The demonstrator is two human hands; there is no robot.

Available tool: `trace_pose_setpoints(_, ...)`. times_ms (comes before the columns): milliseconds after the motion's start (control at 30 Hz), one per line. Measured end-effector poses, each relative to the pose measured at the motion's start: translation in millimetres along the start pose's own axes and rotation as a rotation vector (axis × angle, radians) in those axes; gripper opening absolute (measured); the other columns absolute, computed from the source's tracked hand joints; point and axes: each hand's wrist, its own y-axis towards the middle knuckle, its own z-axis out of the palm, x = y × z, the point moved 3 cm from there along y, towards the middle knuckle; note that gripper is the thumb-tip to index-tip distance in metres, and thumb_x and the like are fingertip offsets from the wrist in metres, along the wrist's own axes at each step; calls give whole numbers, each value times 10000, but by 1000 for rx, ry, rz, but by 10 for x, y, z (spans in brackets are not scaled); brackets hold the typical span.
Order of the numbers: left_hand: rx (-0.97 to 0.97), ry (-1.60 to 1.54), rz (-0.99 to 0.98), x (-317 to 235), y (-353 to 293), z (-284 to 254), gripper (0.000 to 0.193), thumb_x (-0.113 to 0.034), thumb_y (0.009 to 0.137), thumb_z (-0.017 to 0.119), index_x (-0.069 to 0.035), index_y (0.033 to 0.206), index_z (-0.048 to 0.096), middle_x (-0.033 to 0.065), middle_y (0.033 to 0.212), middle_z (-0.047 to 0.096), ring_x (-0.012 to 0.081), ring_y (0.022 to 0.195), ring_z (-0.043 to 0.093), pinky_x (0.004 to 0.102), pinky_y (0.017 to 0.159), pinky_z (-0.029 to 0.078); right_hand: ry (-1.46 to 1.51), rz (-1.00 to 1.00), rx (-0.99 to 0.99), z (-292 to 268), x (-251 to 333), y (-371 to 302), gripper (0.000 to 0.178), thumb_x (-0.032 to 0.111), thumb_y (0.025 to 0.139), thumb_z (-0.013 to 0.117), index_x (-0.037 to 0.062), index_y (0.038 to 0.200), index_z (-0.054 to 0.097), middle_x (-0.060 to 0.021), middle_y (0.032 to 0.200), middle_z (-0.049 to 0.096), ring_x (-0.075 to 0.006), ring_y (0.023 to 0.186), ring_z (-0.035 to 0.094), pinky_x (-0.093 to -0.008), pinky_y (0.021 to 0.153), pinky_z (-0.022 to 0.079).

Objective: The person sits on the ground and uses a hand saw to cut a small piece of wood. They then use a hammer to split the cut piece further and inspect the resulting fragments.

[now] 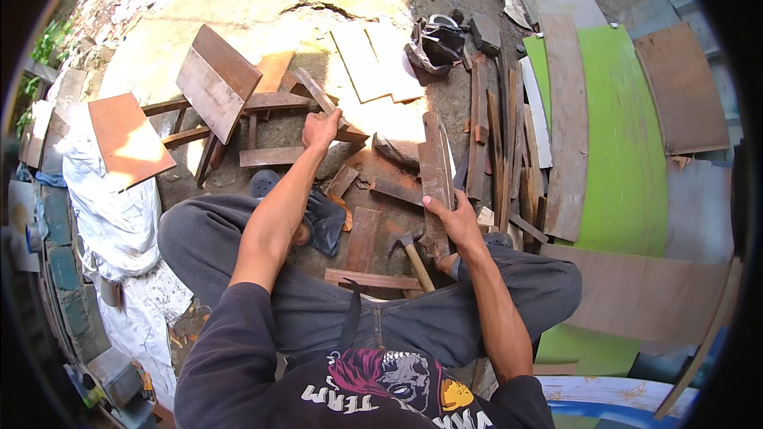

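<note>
My left hand (320, 129), stretched forward, is closed around the end of a short wooden strip (315, 94). That strip lies by a wooden frame (278, 101) of dark slats on the ground. In my right hand (455, 216) is a brown wooden plank (434, 160), held upright near my right knee with the thumb across its face. Below the plank, a claw hammer (418, 266) with a wooden handle rests between my legs. Close to it lie a short reddish-brown board (363, 238) and a wooden strip (372, 279).
Two squarish panels (131, 139) (218, 79) lean on the frame at left. Long wood strips (501, 135) are piled at right beside a green sheet (620, 135). A dark bag (435, 46) sits ahead; white cloth (111, 199) lies at left.
</note>
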Motion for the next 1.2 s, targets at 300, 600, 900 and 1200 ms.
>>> trace_pose_setpoints(300,-35,356,271,-49,-424,91,885,-591,745,715,12,1366,530,257,1268,626,410,1179,606,510,996,483,93,-110,-16,67,6,-89,749,283,820,809,-68,1360,425,-181,1160,627,-225,1037,631,-344,909,514)
trace_pose_setpoints(600,131,406,395,48,-390,351,797,-639,918,530,12,1378,515,288,1311,568,431,1196,579,524,986,474,245,-64,20,176,-45,-188,861,287,750,871,-49,1369,376,-192,1219,600,-263,1123,610,-378,957,515)
trace_pose_setpoints(900,538,136,256,-52,-289,367,526,-452,1020,475,-58,1344,604,209,1301,632,329,1181,615,425,935,527,414,37,-152,1270,-549,184,827,574,847,752,-57,1296,463,-181,1240,591,-250,1154,574,-368,1006,458)
trace_pose_setpoints(1200,653,-9,248,-111,-237,169,518,-410,985,523,-49,1345,612,179,1394,586,341,1157,635,483,942,524,807,-31,-36,2194,-716,528,874,384,874,769,-30,1407,214,-228,1391,427,-288,1315,429,-395,1107,358)
